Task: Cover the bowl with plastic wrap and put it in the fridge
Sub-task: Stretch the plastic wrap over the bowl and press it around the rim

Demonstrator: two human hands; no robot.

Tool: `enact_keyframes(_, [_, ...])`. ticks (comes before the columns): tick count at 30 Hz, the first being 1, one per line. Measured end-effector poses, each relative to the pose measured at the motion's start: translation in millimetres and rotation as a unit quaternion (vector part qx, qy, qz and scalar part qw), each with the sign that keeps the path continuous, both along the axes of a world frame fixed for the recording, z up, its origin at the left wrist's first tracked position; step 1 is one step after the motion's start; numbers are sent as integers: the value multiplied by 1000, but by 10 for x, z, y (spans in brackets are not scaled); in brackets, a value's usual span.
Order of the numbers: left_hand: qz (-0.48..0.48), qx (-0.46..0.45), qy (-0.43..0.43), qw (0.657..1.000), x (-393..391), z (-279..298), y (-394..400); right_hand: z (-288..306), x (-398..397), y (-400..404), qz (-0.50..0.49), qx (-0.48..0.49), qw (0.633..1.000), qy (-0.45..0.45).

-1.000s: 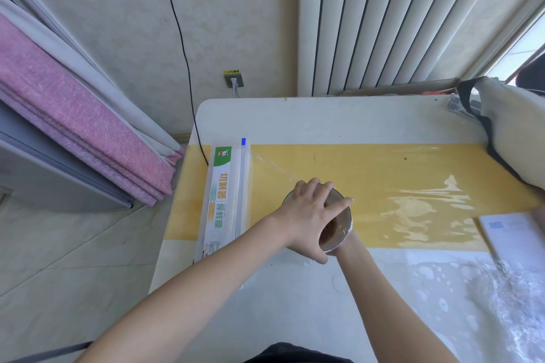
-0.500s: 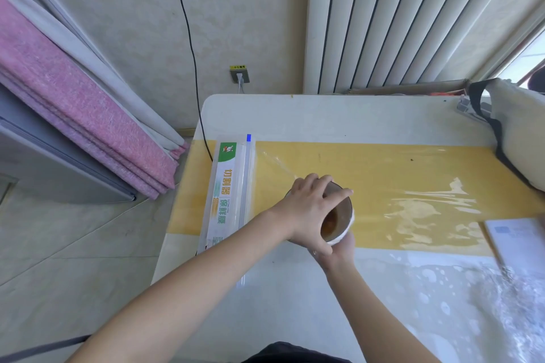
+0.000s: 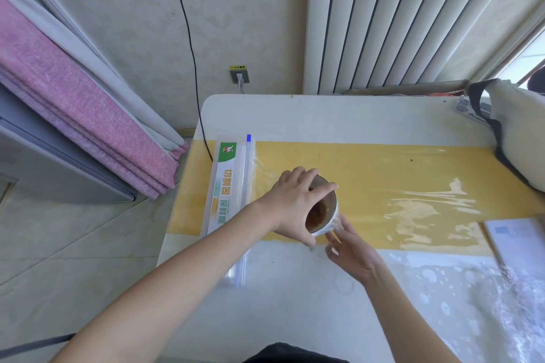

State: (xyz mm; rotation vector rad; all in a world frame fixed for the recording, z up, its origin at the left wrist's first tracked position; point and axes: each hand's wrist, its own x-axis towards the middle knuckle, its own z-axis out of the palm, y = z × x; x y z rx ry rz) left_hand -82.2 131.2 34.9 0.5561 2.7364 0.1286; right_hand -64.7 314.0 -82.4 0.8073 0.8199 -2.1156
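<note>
Clear plastic wrap (image 3: 331,222) already stretches over the bowl (image 3: 321,212), which sits on the yellow mat (image 3: 413,174) beside the wrap dispenser box (image 3: 225,186). The left hand (image 3: 295,203) clamps the rim from above; the right hand (image 3: 351,247), fingers loosely spread, presses film against the bowl's near side. Covering appears nearly finished; lifting the bowl and carrying it to the fridge remain.

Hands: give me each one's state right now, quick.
Left hand: closed over the top of the wrapped bowl, gripping it.
Right hand: open, fingers against the bowl's near side; holding nothing.
</note>
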Motion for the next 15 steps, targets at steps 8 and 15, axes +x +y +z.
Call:
enact_keyframes(8, [0, 21, -11, 1000, 1, 46, 0, -31, 21, 155, -40, -163, 985, 42])
enact_keyframes(15, [-27, -8, -3, 1000, 27, 16, 44, 32, -181, 44, -80, -123, 989, 10])
